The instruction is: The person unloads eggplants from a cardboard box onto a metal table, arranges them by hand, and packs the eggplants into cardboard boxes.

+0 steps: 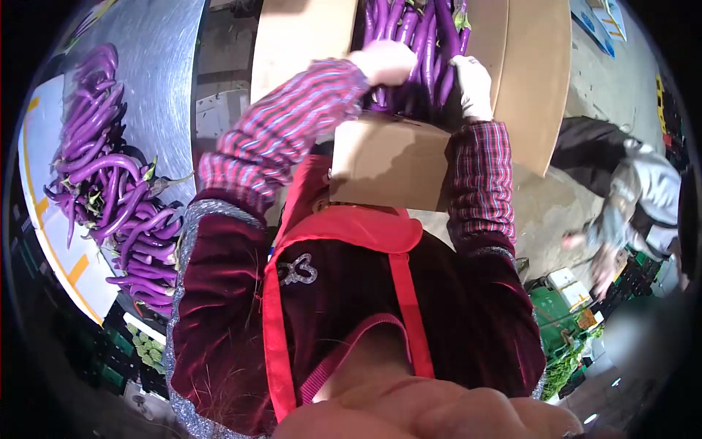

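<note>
Long purple eggplants (428,44) lie side by side in an open cardboard box (395,164) at the top centre. My left hand (386,63) is over the left side of the eggplants, blurred, its fingers hidden from view. On the right side of the box, my right hand (473,86), in a pale glove, touches the eggplants by the inner wall; its fingers point up and left, and their grip is not clear. A large heap of purple eggplants (110,175) lies at the left, beside and on a metal table.
The metal table (164,80) runs along the left, with a white foam board (51,205) beside it. Wide box flaps (537,80) spread out to the sides. At the right, another person (636,183) bends over near green crates (552,314) and leafy greens.
</note>
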### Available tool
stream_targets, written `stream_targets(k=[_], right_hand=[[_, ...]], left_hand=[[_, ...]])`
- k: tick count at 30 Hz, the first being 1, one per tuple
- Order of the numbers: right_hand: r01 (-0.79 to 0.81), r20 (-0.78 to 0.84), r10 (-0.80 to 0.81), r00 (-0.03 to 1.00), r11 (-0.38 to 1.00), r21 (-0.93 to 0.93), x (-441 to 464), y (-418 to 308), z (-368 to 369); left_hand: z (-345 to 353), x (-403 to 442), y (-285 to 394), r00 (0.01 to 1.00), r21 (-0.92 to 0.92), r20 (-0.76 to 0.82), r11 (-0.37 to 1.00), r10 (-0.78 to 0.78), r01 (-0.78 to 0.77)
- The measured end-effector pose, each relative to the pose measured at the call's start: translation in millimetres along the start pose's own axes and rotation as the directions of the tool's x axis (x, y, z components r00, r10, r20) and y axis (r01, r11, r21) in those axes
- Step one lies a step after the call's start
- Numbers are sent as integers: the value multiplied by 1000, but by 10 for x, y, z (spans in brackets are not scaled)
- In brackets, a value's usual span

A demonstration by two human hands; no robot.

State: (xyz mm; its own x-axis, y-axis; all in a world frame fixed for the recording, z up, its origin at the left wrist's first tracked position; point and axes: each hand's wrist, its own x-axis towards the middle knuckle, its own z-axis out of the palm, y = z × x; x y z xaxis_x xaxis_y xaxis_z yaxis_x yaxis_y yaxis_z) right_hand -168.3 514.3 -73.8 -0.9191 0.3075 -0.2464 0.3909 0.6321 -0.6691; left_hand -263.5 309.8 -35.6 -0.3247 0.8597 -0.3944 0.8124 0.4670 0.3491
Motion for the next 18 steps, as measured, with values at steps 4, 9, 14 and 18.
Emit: stream_targets(k=[4,9,14,18], right_hand=[[-103,-182,182,966,921,376,-13,-85,-29],[-143,-214,216,953,939,312,-40,-197,-26],[-158,-133,181,975,974,164,-101,-93,-17],[-169,-38,170,985,985,17,166,283,243]], left_hand=[[760,590,382,968,144,-122,969,219,-201],[924,747,499,953,170,-77,946,292,-276],[995,681,317,936,244,4,908,352,-342],[1035,697,222,920,307,12,874,391,-376]])
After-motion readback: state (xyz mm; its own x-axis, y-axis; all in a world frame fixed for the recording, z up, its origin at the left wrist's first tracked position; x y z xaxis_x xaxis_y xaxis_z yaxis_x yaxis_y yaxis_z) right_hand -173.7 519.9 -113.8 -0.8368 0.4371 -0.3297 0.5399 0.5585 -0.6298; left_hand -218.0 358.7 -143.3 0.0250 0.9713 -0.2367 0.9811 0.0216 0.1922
